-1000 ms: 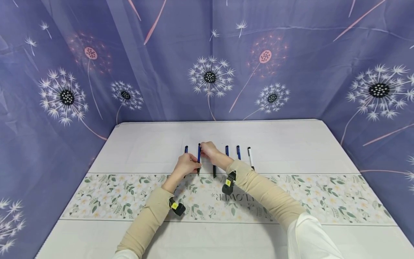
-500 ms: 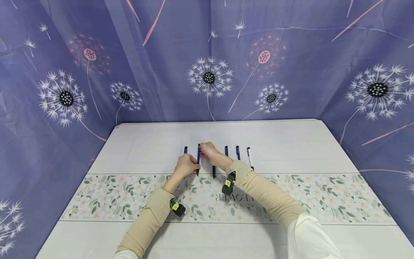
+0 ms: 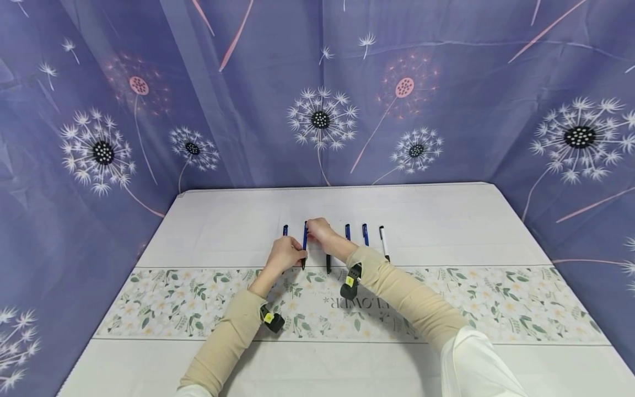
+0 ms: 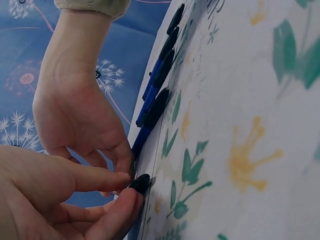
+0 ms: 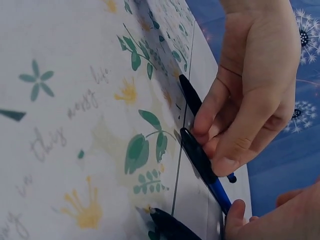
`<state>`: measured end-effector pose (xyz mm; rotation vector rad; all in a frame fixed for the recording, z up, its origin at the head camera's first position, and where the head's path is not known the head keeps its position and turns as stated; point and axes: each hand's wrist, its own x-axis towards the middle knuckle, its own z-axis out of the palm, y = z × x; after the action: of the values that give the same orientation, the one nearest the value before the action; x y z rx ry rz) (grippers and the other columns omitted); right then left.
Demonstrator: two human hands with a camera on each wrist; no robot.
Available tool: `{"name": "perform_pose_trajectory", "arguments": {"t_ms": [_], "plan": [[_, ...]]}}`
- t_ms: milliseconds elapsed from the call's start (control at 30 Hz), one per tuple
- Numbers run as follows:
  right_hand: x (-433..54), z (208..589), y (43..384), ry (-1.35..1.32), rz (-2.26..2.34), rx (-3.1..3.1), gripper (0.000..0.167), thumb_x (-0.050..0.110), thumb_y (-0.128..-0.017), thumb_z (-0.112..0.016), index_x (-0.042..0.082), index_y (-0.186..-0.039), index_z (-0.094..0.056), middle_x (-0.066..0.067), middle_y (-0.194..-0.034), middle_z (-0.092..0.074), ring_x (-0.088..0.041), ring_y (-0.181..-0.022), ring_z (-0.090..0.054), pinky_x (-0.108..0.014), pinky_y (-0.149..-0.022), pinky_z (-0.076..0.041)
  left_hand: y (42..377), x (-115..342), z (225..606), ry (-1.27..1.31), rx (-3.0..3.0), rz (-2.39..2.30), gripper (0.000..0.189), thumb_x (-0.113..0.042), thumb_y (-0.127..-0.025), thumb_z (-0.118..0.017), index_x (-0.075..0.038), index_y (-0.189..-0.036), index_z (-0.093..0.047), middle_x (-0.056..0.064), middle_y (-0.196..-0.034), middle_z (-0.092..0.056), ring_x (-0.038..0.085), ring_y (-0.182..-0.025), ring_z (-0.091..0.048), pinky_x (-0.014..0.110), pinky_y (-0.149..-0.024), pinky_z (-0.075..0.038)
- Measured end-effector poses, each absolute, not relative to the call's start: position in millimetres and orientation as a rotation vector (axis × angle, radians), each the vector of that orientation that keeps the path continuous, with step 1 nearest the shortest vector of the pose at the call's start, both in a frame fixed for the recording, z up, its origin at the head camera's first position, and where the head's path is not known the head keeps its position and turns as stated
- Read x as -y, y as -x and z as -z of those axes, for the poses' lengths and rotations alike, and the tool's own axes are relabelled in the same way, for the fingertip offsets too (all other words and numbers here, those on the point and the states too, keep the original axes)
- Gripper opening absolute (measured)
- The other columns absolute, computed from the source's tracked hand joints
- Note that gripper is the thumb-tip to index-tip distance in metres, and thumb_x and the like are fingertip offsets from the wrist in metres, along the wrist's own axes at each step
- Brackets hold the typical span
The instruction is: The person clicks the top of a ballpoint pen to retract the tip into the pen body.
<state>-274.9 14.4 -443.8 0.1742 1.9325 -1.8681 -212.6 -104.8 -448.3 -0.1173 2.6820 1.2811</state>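
Note:
A blue pen [image 3: 305, 240] with a black tip lies in a row of pens on the white table. The thumb and fingers of my left hand [image 3: 284, 252] pinch it near the tip; the left wrist view shows that black tip [image 4: 141, 184] between them. At the pen's far end my right hand [image 3: 321, 231] grips the top, its fingertips partly hidden in the head view. Left of this pen is another blue pen [image 3: 285, 230], mostly covered by my left hand. Under my right hand and wrist lies a pen with a black lower end [image 3: 328, 263].
Further right in the row are a blue pen [image 3: 348, 231], a second blue pen [image 3: 365, 234] and a white pen [image 3: 384, 242]. A flowered band [image 3: 173, 303] crosses the tabletop in front of them. Purple dandelion-print curtains [image 3: 248, 110] enclose the back and sides.

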Motion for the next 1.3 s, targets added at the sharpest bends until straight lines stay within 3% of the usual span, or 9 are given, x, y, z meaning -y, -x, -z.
{"name": "perform_pose_trajectory", "arguments": {"t_ms": [133,300,567,900,1300], "plan": [[-14.5,439.5,272.3,-0.164,1.923,-1.923,0.013,0.005,-0.097,-0.037,0.000,-0.094,-0.049,-0.003,-0.083,-0.043,-0.014,-0.073,-0.044,-0.029,-0.080,-0.047,213.6,106.0,447.3,0.113,-2.728,-1.260,0.016,-0.011,-0.093,-0.061,0.003,-0.095,-0.067,0.015,-0.079,-0.070,0.016,-0.058,-0.066,0.024,-0.052,-0.055],[-13.7,443.7,276.4,-0.178,2.032,-1.849,0.038,0.010,-0.100,-0.041,-0.010,-0.132,-0.045,-0.003,-0.084,-0.051,-0.008,-0.066,-0.049,-0.020,-0.066,-0.047,217.6,107.9,451.1,0.137,-2.707,-1.361,0.022,-0.013,-0.097,-0.052,0.003,-0.099,-0.068,0.010,-0.075,-0.068,0.012,-0.058,-0.062,0.021,-0.053,-0.052],[-15.7,437.2,274.1,-0.173,2.117,-1.714,0.039,0.009,-0.099,-0.042,-0.010,-0.133,-0.047,0.003,-0.073,-0.054,-0.005,-0.058,-0.048,-0.015,-0.054,-0.041,222.1,109.6,449.3,0.167,-2.444,-1.699,0.025,-0.011,-0.101,-0.047,0.006,-0.107,-0.064,0.010,-0.082,-0.064,0.010,-0.064,-0.062,0.026,-0.067,-0.059],[-26.1,432.2,277.2,-0.212,2.180,-1.650,0.037,0.010,-0.101,-0.042,-0.007,-0.133,-0.046,0.003,-0.069,-0.051,-0.004,-0.052,-0.040,-0.014,-0.045,-0.031,224.5,110.1,448.6,0.178,-2.297,-1.826,0.027,-0.010,-0.102,-0.045,0.009,-0.112,-0.062,0.003,-0.075,-0.060,0.006,-0.060,-0.059,0.021,-0.062,-0.053],[-44.8,431.5,284.6,-0.226,2.121,-1.645,0.041,0.011,-0.102,-0.041,-0.006,-0.139,-0.041,0.005,-0.066,-0.050,-0.001,-0.048,-0.038,-0.012,-0.041,-0.029,226.2,104.2,451.4,0.166,-2.169,-1.871,0.029,-0.012,-0.102,-0.047,0.011,-0.115,-0.060,0.004,-0.078,-0.063,0.007,-0.064,-0.062,0.019,-0.065,-0.056]]}}
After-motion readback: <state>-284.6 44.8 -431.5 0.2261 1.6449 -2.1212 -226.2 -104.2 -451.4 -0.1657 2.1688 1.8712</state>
